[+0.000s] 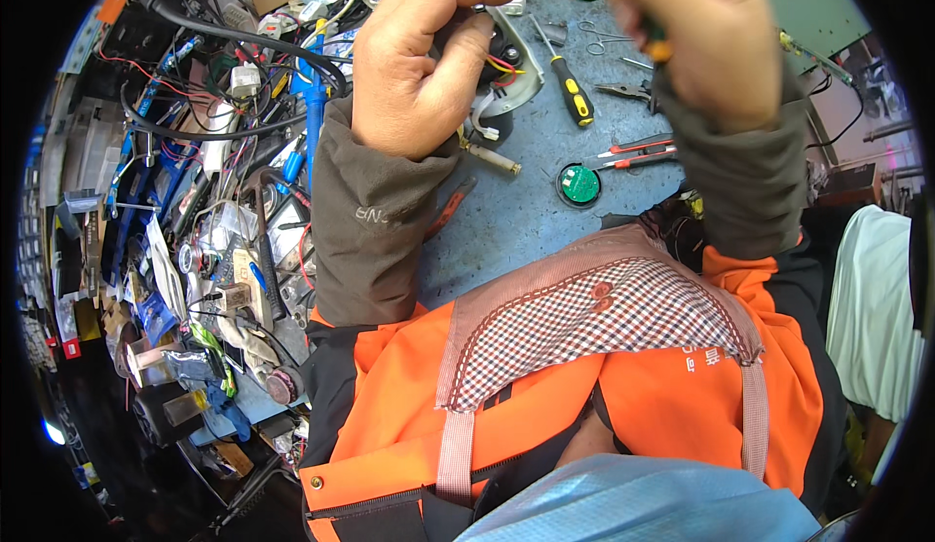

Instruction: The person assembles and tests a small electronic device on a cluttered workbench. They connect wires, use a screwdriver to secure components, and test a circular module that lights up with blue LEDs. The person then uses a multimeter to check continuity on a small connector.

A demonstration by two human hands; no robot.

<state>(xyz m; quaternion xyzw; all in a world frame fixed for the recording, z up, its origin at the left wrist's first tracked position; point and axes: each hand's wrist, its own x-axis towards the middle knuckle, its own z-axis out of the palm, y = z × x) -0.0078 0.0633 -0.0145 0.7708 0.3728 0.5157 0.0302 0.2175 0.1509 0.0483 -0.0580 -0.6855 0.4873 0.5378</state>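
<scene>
My left hand (414, 70) is closed around the edge of a pale curved housing (527, 79) at the far middle of the bench. Red and yellow wires show inside the housing, and a white connector (486, 130) hangs from it on a short lead. My right hand (706, 40) is raised on the right and smeared by motion. Its fingers are curled round something dark green with an orange end (660, 50), whose kind I cannot make out. Between my hands lies a yellow-and-black screwdriver (573, 92). A round green circuit board (579, 184) lies nearer me.
Pliers (623, 91), scissor-like clamps (596, 37) and a red-handled tool (638, 154) lie on the blue bench (516, 216). Another red tool (450, 208) is beside my left sleeve. Tangled cables and tools (234, 152) crowd the left side. Pale cloth (867, 308) hangs at right.
</scene>
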